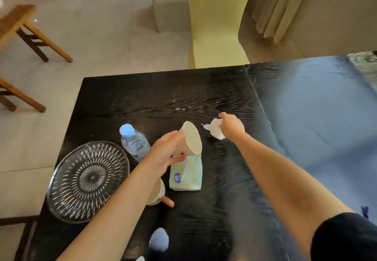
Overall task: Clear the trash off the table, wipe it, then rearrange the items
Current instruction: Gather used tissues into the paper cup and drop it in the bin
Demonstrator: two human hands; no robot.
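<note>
1. While trash sits on the black wood-grain table [142, 97], clearing looks mid-way by my read; wiping and rearranging not yet begun.
2. Left hand [165, 154]: fingers and thumb curled round a tan paper cup [190, 141], tipped on its side with the mouth facing the right hand. Cup sits just over a green-patterned soft tissue pack [186, 176]; contact unclear.
3. Right hand [231, 127]: fingers closed on a crumpled white tissue [215, 129] at table level, ahead of and right of the left hand.
4. Pose: the 2 forearms stretch forward, the right reaching further.
5. Left to sort:
   - a 2nd paper cup [158, 194] under the left forearm
   - a clear blue-capped plastic water bottle [135, 143] just left of the left hand
   - a round cut-glass plate [89, 181] further left
</note>
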